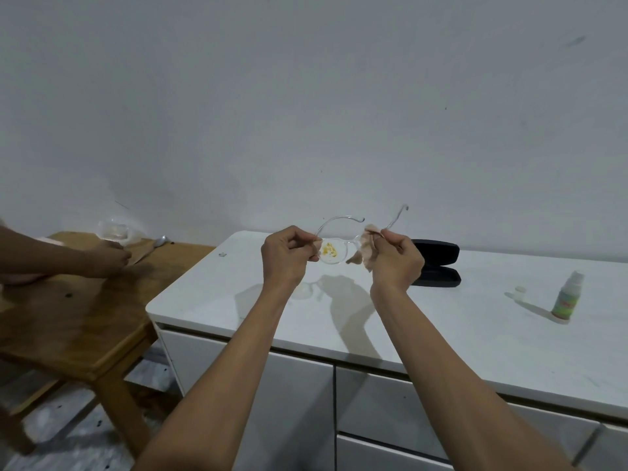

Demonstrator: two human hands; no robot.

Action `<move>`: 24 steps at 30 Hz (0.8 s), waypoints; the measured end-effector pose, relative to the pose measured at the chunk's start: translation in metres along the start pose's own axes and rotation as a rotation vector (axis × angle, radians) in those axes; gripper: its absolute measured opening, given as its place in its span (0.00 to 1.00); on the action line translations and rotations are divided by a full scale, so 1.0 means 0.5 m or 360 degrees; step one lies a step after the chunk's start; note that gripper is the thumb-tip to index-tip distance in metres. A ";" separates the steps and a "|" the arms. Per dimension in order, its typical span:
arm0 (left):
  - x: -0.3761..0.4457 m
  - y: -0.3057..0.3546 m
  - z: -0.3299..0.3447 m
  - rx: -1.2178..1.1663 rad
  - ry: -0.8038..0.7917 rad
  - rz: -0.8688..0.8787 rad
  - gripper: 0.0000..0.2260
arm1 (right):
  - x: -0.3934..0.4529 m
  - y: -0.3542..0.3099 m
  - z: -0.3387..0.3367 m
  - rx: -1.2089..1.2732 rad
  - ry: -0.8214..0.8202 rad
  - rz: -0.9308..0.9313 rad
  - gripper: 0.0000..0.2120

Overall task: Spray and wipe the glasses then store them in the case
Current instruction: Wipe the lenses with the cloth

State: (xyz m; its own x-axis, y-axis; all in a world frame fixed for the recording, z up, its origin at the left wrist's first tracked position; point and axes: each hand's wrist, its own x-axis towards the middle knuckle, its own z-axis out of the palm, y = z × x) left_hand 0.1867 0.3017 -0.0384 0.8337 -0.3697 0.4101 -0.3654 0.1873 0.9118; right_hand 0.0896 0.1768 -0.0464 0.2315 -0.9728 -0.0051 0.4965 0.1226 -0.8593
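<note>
You have one view only, from the camera on your head. It looks forward and slightly down across the white counter (441, 317) toward the bare wall (306, 96) behind it. Your forearms reach in from the bottom edge, with both hands near mid-frame, close to the lens. The wide angle also takes in a wooden table (78, 317) at far left.

glasses (334, 254): clear frame, yellow-smeared lens, held aloft (arms unfolded) | cloth (365, 250): on other lens | case (436, 263): black, open
</note>
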 end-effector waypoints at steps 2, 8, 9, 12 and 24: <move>-0.004 0.007 0.014 -0.0010 0.0014 0.0041 0.04 | -0.002 -0.004 0.019 0.0090 0.0053 0.0029 0.08; 0.002 0.004 0.029 0.0031 0.0133 0.0083 0.11 | 0.013 0.012 0.027 -0.0030 -0.0207 0.0116 0.14; 0.002 0.002 0.027 0.0035 0.0141 0.0077 0.11 | 0.017 0.013 0.021 -0.0067 -0.0260 0.0128 0.14; -0.003 -0.006 0.027 0.0056 0.0139 0.0058 0.10 | 0.026 0.018 0.007 -0.0180 -0.0323 0.0129 0.12; -0.022 -0.030 0.054 0.0081 0.0078 -0.0022 0.05 | 0.032 0.014 -0.013 -0.0187 0.0134 0.0007 0.04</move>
State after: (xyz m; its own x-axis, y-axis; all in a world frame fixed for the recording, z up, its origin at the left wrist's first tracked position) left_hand 0.1717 0.2782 -0.0559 0.8576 -0.3268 0.3972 -0.3733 0.1357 0.9177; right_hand 0.0914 0.1610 -0.0556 0.1602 -0.9859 -0.0478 0.3928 0.1081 -0.9133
